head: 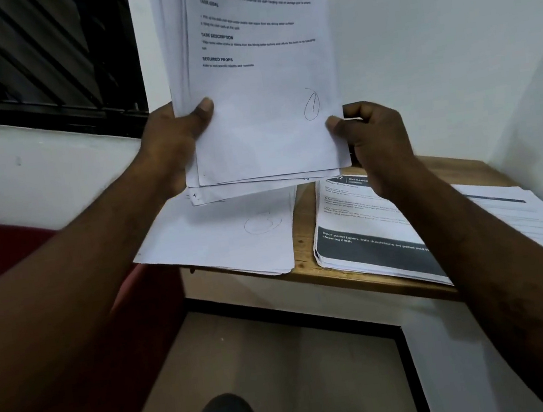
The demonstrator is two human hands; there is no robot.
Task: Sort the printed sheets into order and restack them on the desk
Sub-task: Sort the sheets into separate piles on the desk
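So the bundle of sheets (264, 85) is held up in the air above the desk (305, 236), tilted back toward the person, probably so the front page can be read. The left hand (172, 143) clamps one side edge, thumb on the front and fingers curled behind, and I'd guess it's taking the weight. The right hand (376, 143) pinches the opposite lower edge between thumb and curled fingers, right by a pen-circled mark (311, 105), which looks like the page number being checked.

Three piles lie on the desk: a plain one (226, 243) hanging over its left end, a dark-bannered one (365, 245) mid-desk, and another (523, 214) at its right end, partly behind the arm. They look like sorting piles, so I reckon it's midway, with the final restack not yet done.
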